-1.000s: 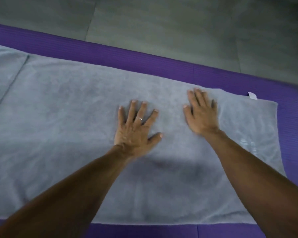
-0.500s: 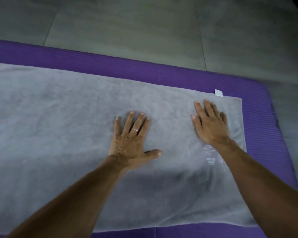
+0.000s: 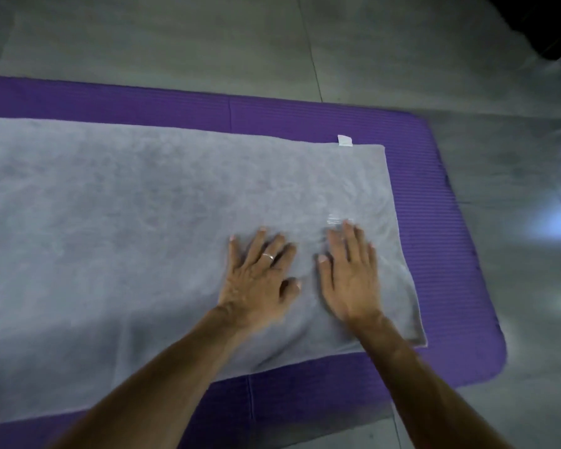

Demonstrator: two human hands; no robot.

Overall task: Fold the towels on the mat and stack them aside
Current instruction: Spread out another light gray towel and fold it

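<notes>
Head view shows a grey tiled floor [image 3: 175, 37] under a purple mat [image 3: 434, 222]. A grey towel [image 3: 127, 222] lies spread flat on the mat, its right end beneath both hands. The left hand [image 3: 258, 280] presses palm down with fingers straight and spread, a ring [image 3: 269, 256] on one finger. The right hand [image 3: 350, 273] lies flat just beside it, gripping nothing. A small white tag [image 3: 344, 140] sticks out at the towel's far edge.

Both flat hands [image 3: 305, 280] on grey towel [image 3: 143, 222]

Bare forearms, a ring [image 3: 269, 256] on the left hand [image 3: 256, 280]
</notes>
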